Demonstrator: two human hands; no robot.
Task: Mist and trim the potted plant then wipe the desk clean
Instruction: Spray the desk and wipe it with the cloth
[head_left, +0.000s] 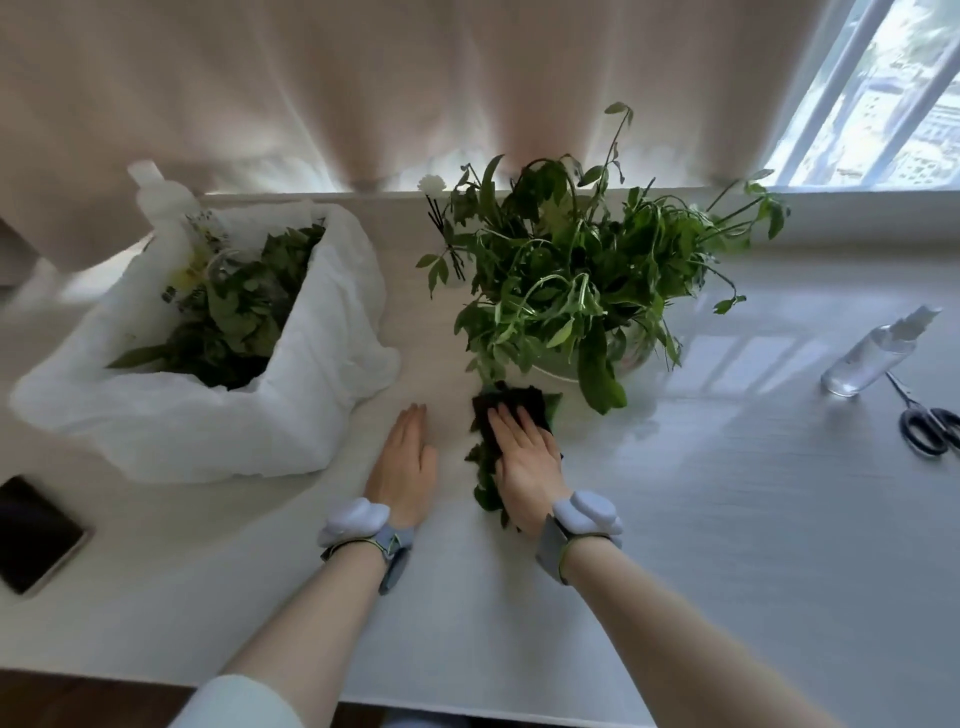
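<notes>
Head view: wiping looks to be the step in hand, since the misting and trimming tools lie set aside.
Tabletop (675, 519): white, with the potted plant (571, 270) at its far middle.
Bag (208, 415): white, left of the plant, full of cut greenery.
Cloth (493, 410): dark, just in front of the plant's pot. Its long axis runs from the pot back toward the person.
Right hand (524, 457): flat on the cloth with fingers straight, pressing rather than gripping.
Left hand (405, 462): flat on the tabletop to the plant's front-left, just beside the cloth, holding nothing.
Spray bottle (872, 353): on its side, well right of the plant.
Scissors (930, 426): right of the plant, beside the bottle's base.
Coming move: the right hand already has the cloth. Most of the tabletop lies to the plant's right, so a sideways sweep, across the cloth's long axis, seems likely.
</notes>
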